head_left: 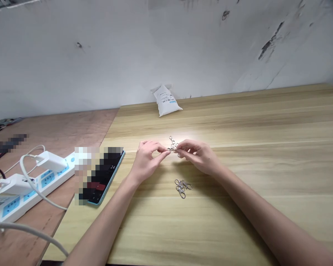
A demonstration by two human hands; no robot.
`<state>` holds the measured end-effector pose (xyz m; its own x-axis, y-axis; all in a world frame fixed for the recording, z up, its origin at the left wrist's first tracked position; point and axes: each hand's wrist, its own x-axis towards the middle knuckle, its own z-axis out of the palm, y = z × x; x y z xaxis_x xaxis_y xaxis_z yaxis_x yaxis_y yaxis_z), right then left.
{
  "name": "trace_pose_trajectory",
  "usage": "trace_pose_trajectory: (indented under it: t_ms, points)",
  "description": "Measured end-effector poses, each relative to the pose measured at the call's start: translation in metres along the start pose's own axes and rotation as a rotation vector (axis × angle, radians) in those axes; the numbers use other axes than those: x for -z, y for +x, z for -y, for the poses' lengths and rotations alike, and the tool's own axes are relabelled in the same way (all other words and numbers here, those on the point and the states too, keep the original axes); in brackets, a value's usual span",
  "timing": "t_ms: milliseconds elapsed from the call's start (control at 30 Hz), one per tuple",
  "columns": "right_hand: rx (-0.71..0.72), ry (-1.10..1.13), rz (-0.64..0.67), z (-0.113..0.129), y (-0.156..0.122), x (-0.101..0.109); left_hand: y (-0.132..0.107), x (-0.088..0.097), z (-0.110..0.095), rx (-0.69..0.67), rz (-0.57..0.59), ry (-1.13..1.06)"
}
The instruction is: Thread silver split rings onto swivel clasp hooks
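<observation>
My left hand [146, 159] and my right hand [198, 155] meet above the light wooden table [238, 177]. Both pinch the same small silver metal clasp [173, 145] between thumb and fingers, and its upper end sticks up between the two hands. Closer to me, a small heap of several similar silver clasps [182, 187] lies on the tabletop between my forearms, untouched by either hand.
A phone [104, 177] lies face up to the left of my left hand. Further left, a white power strip [30, 188] with plugged chargers and cables rests on a reddish board. A small white labelled pouch [166, 100] stands by the wall.
</observation>
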<state>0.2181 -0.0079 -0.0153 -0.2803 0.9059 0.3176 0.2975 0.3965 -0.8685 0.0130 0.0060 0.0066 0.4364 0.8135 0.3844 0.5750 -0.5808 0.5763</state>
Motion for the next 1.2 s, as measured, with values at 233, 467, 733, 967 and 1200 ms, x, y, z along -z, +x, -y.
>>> trace_pose_trajectory:
  t_ms: [233,467,733,967,1200]
  points:
    - [0.185,-0.551,-0.084,-0.006,-0.004,-0.006,-0.001,0.001,-0.002,-0.008,-0.098,0.015]
    - [0.227,-0.834,-0.026,0.000,-0.004,-0.017,0.000,0.004,-0.002,0.082,-0.216,-0.020]
    - [0.149,-0.632,-0.188,-0.002,-0.003,-0.009,-0.001,-0.001,0.003,0.016,-0.059,0.091]
    - [0.167,-0.549,-0.122,-0.001,-0.003,-0.009,-0.002,-0.004,0.005,-0.030,-0.019,0.165]
    - [0.100,-0.326,-0.138,-0.002,-0.003,-0.008,-0.002,-0.005,0.004,-0.063,-0.005,0.191]
